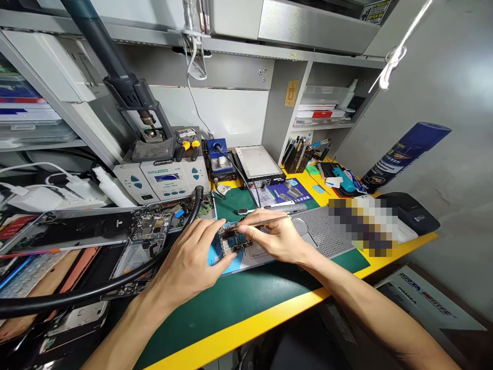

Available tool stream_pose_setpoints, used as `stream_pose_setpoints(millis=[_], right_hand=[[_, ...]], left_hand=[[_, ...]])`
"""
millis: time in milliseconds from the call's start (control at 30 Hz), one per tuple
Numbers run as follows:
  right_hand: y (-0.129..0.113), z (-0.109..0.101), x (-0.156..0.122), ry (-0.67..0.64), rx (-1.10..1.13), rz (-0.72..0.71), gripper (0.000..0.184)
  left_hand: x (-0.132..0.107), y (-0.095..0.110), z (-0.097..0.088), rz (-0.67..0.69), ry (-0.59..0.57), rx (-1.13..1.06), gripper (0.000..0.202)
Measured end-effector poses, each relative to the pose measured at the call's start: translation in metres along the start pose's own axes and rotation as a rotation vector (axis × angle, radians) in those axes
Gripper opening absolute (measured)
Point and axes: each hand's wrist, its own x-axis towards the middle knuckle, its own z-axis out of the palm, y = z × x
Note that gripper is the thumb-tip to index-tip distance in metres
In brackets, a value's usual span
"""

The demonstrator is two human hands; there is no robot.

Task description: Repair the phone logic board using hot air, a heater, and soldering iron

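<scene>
A small circuit board [228,244] lies on a blue and white sheet at the middle of the bench. My left hand [194,254] grips its left side, index finger at the far edge and thumb at the near edge. Pinched in my right hand [275,239] is a slim pair of metal tweezers [269,221], slanting down to the left. Their tips are at the board's upper part, partly hidden by my fingers, so contact cannot be made out.
A black hose [115,281] crosses at left in front of a hot-air station [167,180]. Opened phone parts [150,226] lie beside it. Behind are a blue soldering station [219,154] and a flat metal box [260,163]. A perforated metal plate [318,226] and a spray can [404,156] are at right.
</scene>
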Motion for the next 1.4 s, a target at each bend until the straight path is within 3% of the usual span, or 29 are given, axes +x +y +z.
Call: stream_pose_setpoints(millis=[1400], right_hand=[[-0.0013, 0.0, -0.0011, -0.053, 0.046, 0.012, 0.011]], left_hand=[[-0.0012, -0.001, 0.0011, -0.005, 0.007, -0.018, 0.052]])
